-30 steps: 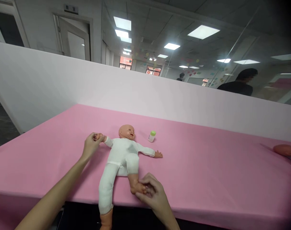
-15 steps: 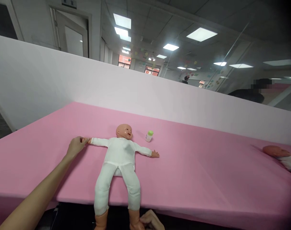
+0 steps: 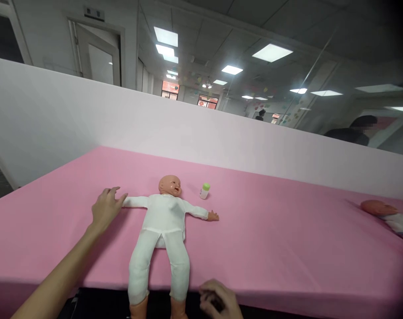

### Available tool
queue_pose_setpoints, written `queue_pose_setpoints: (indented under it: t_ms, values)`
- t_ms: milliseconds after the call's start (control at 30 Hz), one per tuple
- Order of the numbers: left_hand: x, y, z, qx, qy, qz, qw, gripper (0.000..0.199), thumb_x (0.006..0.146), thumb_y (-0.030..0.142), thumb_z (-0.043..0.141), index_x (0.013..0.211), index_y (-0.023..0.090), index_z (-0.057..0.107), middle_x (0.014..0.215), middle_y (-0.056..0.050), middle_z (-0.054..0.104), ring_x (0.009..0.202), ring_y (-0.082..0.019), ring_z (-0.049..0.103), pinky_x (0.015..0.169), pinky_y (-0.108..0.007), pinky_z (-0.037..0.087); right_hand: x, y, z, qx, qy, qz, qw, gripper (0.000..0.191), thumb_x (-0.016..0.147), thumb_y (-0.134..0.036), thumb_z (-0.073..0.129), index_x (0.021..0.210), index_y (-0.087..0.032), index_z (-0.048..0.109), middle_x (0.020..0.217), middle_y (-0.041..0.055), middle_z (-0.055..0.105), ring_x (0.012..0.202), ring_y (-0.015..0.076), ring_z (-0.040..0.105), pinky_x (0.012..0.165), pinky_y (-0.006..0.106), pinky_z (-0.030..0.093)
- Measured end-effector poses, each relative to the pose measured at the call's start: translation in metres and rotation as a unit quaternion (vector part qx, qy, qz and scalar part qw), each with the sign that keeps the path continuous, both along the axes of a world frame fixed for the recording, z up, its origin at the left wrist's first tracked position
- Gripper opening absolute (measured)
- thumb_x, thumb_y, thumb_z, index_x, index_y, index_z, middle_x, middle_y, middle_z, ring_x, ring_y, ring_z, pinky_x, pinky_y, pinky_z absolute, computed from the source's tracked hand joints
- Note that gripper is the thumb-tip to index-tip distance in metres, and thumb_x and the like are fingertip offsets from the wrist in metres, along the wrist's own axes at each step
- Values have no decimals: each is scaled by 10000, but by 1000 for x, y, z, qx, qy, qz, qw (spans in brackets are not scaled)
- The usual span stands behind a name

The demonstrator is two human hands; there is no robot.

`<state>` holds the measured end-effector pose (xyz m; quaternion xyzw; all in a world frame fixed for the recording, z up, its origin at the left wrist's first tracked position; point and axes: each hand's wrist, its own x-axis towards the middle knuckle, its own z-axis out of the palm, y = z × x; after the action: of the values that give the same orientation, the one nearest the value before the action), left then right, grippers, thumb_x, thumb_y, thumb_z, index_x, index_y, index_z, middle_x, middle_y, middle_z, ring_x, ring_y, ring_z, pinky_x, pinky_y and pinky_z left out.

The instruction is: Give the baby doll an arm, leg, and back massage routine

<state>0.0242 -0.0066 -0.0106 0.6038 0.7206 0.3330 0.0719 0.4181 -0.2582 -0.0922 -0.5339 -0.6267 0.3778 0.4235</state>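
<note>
A baby doll (image 3: 164, 215) in a white top and white trousers lies face up on the pink table, arms spread, its lower legs hanging over the front edge. My left hand (image 3: 106, 207) is over the end of the doll's outstretched arm on the left, fingers apart and lifted; it hides the doll's hand there. Beyond the doll's feet to the right, my right hand (image 3: 221, 299) hovers at the table's front edge, apart from the doll. Its fingers are loosely curved with a gap before the thumb, and nothing shows in them.
A small white bottle with a green cap (image 3: 204, 191) stands beside the doll's head. At the far right lies a second doll (image 3: 387, 215). The pink tabletop (image 3: 271, 230) ends at a white partition (image 3: 188, 128). A person (image 3: 350, 130) is visible beyond it.
My right hand has let go of the doll's foot and moved right and up. My left hand's fingers have released the doll's hand and spread. The view has shifted slightly.
</note>
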Motion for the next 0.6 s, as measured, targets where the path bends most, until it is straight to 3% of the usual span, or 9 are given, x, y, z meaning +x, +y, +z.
queue_pose_setpoints:
  t_ms: [67, 167, 233, 333, 400, 500, 600]
  values:
    - [23, -10, 15, 32, -33, -52, 998, 478, 976, 536, 468, 1305, 242, 650, 1257, -99, 701, 1032, -293, 694, 738, -373, 500, 0, 19, 31, 20, -27, -75, 997, 428, 890, -629, 714, 921, -207, 777, 882, 97, 735, 788, 233, 697, 706, 299, 552]
    - [68, -27, 34, 65, -91, -169, 979, 402, 974, 520, 515, 1202, 246, 700, 1072, -47, 757, 877, -242, 710, 754, -354, 505, -2, 58, 68, 64, -27, -126, 990, 454, 891, -637, 697, 822, -192, 751, 830, 90, 733, 785, 239, 682, 735, 314, 546]
    - [98, -38, 43, 72, -114, -250, 959, 364, 976, 515, 525, 1108, 246, 731, 977, -30, 767, 814, -231, 704, 758, -351, 504, -1, 87, 80, 92, -9, -154, 984, 471, 892, -649, 687, 815, -187, 733, 802, 78, 721, 757, 230, 671, 728, 318, 541]
    - [132, -46, 49, 66, -117, -326, 936, 324, 981, 494, 528, 965, 256, 747, 907, -15, 773, 770, -226, 695, 739, -349, 495, 4, 130, 80, 101, 12, -187, 977, 552, 834, -734, 696, 829, -182, 724, 746, 63, 695, 689, 223, 651, 669, 328, 540]
    - [141, -42, 49, 65, -116, -329, 935, 321, 981, 488, 526, 929, 263, 749, 887, -12, 777, 756, -227, 696, 734, -349, 494, 8, 153, 74, 65, 25, -186, 980, 613, 792, -798, 690, 779, -186, 691, 703, 55, 674, 635, 214, 635, 612, 329, 539]
    - [136, -19, 43, 77, -134, -269, 951, 357, 973, 535, 535, 1039, 259, 752, 928, -33, 783, 802, -247, 714, 760, -360, 512, 8, 174, 63, -73, 88, -134, 984, 673, 796, -847, 648, 756, -174, 641, 703, 79, 688, 584, 206, 662, 576, 330, 569]
    - [124, 17, 32, 82, -175, -191, 962, 549, 946, 622, 566, 1317, 229, 662, 1124, -93, 765, 970, -290, 724, 813, -387, 546, -1, 184, 57, -188, 188, -70, 961, 708, 884, -815, 588, 918, -114, 681, 848, 169, 748, 719, 247, 757, 738, 379, 638]
